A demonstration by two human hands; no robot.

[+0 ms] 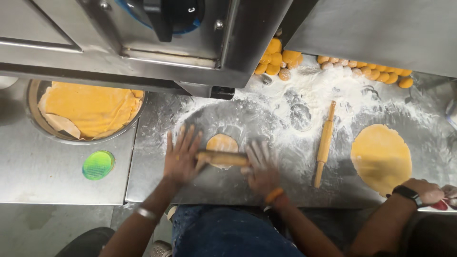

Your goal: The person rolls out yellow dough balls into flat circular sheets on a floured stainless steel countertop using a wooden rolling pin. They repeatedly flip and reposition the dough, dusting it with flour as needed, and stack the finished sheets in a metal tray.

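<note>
Yellow dough marks the progress here; a small dough disc (222, 143) lies on the floured steel desk (157, 185), only partly flattened, under a wooden rolling pin (223, 158); the left hand (181, 159) presses flat on the pin's left end with fingers spread, and the right hand (261, 167), blurred, lies open-palmed on its right end; by my judgement this piece is early in its rolling. A metal bowl (33, 121) at left already holds a stack of rolled sheets (88, 108); a row of dough balls (366, 71) at the back waits unrolled. A second rolling pin (324, 143) lies idle; another person's hand (428, 190) rests beside a wide rolled round (381, 157).
</note>
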